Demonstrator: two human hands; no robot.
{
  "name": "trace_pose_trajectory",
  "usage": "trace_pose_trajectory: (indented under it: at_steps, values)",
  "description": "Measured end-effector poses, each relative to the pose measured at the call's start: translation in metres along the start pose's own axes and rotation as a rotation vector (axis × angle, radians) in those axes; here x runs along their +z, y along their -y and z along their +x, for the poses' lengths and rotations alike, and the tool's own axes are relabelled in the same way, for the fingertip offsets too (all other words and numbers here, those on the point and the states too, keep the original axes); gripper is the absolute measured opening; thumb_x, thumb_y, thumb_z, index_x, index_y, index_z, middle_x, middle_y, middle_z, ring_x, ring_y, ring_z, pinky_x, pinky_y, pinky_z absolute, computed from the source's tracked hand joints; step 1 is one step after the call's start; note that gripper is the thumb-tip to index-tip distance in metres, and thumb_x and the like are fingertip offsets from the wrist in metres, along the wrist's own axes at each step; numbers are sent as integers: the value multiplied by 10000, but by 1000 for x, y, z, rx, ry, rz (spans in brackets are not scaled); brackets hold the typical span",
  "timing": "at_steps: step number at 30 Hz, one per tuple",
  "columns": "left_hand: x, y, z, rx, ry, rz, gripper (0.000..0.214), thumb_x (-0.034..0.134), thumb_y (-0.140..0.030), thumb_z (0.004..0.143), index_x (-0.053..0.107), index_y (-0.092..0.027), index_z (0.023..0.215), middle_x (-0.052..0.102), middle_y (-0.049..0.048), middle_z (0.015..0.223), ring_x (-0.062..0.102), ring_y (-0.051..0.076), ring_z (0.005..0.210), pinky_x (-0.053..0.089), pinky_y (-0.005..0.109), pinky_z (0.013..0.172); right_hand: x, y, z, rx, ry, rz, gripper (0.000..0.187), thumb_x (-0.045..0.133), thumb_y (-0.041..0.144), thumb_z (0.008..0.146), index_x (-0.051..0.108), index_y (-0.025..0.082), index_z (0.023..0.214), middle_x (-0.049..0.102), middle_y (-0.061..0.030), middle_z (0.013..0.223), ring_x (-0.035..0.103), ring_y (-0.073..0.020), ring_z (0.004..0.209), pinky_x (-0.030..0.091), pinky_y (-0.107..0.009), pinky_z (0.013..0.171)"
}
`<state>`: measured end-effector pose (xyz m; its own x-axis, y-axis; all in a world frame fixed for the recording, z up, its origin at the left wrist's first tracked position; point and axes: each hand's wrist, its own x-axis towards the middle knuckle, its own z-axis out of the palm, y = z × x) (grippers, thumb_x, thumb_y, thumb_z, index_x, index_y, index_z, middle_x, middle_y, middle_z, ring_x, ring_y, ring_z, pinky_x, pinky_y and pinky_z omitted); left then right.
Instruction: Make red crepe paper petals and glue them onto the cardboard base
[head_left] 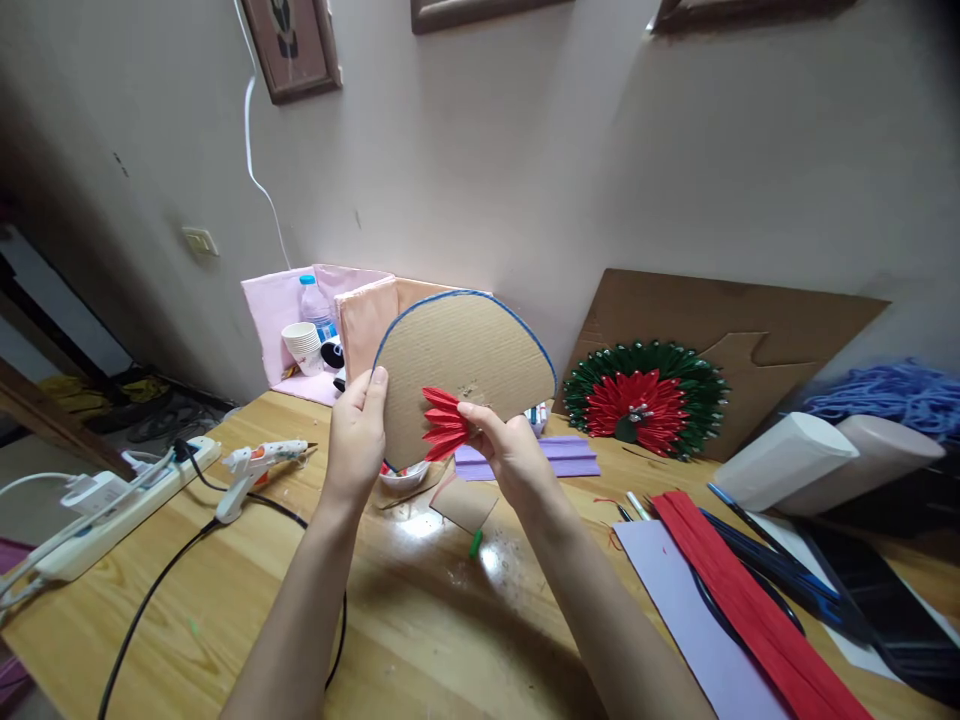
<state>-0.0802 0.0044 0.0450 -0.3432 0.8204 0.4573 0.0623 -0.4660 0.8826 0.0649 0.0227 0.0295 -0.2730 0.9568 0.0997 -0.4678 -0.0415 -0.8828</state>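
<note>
My left hand [362, 430] grips the left edge of a fan-shaped cardboard piece [465, 345], its thumb on the front face. A blue line runs along the curved rim, and the piece is held upright above the table. Between the thumb and fingers of my right hand [510, 445] is a bunch of pointed red paper petals [444, 425], held in front of the cardboard's lower middle. The petals fan out to the left. I cannot tell whether they touch the cardboard.
A glue gun [259, 465] and a power strip [127, 505] lie at the left. A green-and-red paper fan [645, 400] leans on cardboard [720, 310] at the back right. Red crepe paper [750, 600] lies over a lilac sheet [667, 590]. Paper cups [302, 347] stand behind.
</note>
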Motion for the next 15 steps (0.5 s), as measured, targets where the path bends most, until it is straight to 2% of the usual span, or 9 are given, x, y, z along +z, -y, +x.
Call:
trace_pose_trajectory:
  at_steps: [8,15]
  values:
    - [3,1,1,3,-20,33,264,481,-386,882,635,-176,833,660,25,812,576,153,739,443,221,655,-2,3,-1,25,9,20,238,702,316,660,738,118,788,740,-90,844,676,-226,822,511,-371,824]
    - [3,2,0,3,-30,50,281,487,-392,873,579,-169,728,617,14,732,530,137,669,419,212,603,-11,7,0,14,-18,-40,201,732,315,600,722,124,664,727,-64,687,674,-208,711,527,-344,727]
